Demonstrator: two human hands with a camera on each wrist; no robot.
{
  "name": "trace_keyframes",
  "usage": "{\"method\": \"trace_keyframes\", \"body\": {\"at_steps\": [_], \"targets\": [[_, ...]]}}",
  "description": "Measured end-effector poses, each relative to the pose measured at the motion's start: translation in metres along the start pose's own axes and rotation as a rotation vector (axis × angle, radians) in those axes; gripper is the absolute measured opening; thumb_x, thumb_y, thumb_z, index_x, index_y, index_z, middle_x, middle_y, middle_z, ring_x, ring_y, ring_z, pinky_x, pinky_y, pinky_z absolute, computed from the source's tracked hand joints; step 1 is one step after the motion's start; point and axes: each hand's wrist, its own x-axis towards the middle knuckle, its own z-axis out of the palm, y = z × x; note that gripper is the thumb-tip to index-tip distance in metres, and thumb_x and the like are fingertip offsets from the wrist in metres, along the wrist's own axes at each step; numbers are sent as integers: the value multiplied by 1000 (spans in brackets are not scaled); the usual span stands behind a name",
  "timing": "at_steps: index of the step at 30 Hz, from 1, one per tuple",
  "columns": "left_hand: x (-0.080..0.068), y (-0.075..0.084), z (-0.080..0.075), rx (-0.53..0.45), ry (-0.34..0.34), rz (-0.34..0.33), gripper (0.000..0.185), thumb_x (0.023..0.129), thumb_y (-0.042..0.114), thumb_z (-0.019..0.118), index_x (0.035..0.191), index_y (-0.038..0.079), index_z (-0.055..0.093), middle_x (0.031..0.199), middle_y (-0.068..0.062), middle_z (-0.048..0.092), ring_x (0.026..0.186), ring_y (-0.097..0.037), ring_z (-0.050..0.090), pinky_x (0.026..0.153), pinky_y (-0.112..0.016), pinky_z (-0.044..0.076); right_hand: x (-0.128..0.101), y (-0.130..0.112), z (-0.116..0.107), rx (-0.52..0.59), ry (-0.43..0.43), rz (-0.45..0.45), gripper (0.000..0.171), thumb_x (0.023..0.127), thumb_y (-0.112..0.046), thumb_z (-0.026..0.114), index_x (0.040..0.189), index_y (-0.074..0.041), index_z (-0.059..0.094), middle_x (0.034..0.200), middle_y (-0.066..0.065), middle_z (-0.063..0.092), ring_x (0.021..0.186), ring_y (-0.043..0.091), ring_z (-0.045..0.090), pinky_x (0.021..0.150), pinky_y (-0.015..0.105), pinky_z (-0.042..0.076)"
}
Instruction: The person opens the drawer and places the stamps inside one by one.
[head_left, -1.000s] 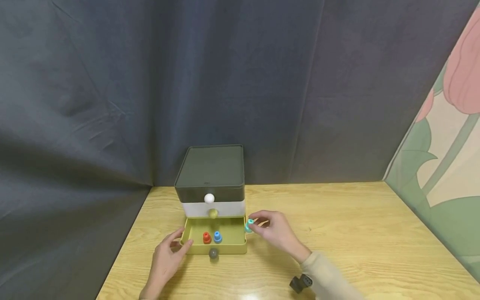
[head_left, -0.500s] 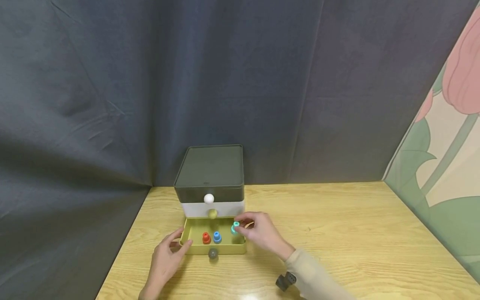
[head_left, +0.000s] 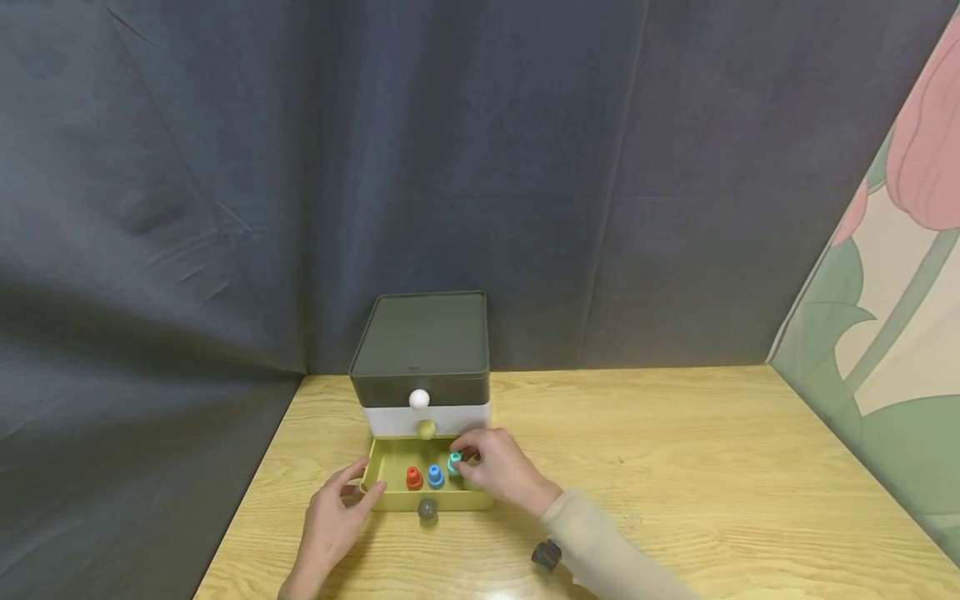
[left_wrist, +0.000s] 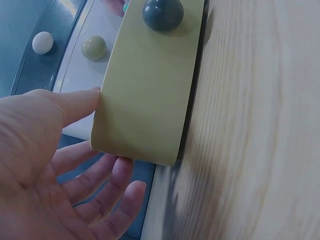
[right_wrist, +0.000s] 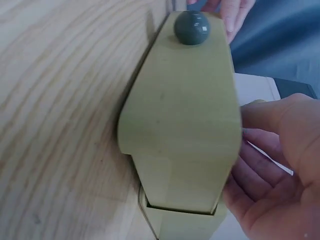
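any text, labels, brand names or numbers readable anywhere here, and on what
None can be read in any view.
The drawer unit bears a tiny mark at the front edge of its dark top, too small to tell whether it is lettering.
The open bottom drawer, the pegs in it and the flowered cloth at the right show no writing.

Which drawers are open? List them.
Only the bottom yellow-green drawer is open: it juts forward with pegs showing inside. The white drawer and dark drawer sit flush.
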Motion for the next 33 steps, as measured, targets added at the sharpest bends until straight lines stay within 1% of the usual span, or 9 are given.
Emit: {"method": "trace_keyframes", "body": {"at_steps": [6,10,14,17,22,24,30,33], "targets": [[0,0,0,0,-3,-2,59,97,32,80,148,7,63,138,-18,69,112,-28,72,83,-30,58,-1,0,6,-185,-13,-94,16,91,-6,82,106,0,81,100,9,81,88,16,76,80,25,61],[0,1,0,0,7,3,59,97,32,80,147,8,63,138,-18,70,112,-28,72,85,-32,57,0,-1,8,-223,-17,-104,15,90,-8,83,104,-2,82,99,7,81,89,16,76,81,27,62],[0,1,0,0,14,2,59,96,33,81,147,8,64,136,-18,70,111,-28,72,86,-33,58,1,-1,10,-244,-35,-104,16,90,-11,85,104,-4,82,98,6,82,87,13,76,79,25,61],[-1,1,0,-4,12,-7,59,96,33,81,147,8,64,136,-18,71,111,-27,72,87,-34,58,1,-1,11,-254,-44,-104,16,89,-13,86,103,-5,82,97,5,82,84,11,75,76,23,60],[-2,2,1,-4,10,-17,57,97,33,80,147,9,64,137,-17,71,111,-26,71,87,-33,57,0,0,15,-238,-28,-88,17,87,-13,88,101,-5,82,95,5,82,81,9,74,74,21,59],[-2,3,0,-9,9,-6,58,97,33,80,146,8,65,136,-18,71,110,-26,72,86,-34,58,0,0,16,-226,-21,-79,18,86,-13,89,101,-5,82,95,6,82,81,8,74,74,20,59],[0,2,-1,-5,8,3,58,97,32,81,146,7,64,136,-19,70,110,-26,72,84,-29,58,0,0,16,-175,-22,-68,20,85,-11,89,102,-3,81,96,8,82,81,9,75,73,18,59],[0,2,-2,-3,7,11,59,96,32,81,146,6,64,136,-19,70,109,-26,72,83,-29,57,0,1,17,-145,-25,-63,21,85,-10,89,103,-2,81,97,9,82,83,10,76,75,19,60]]}}
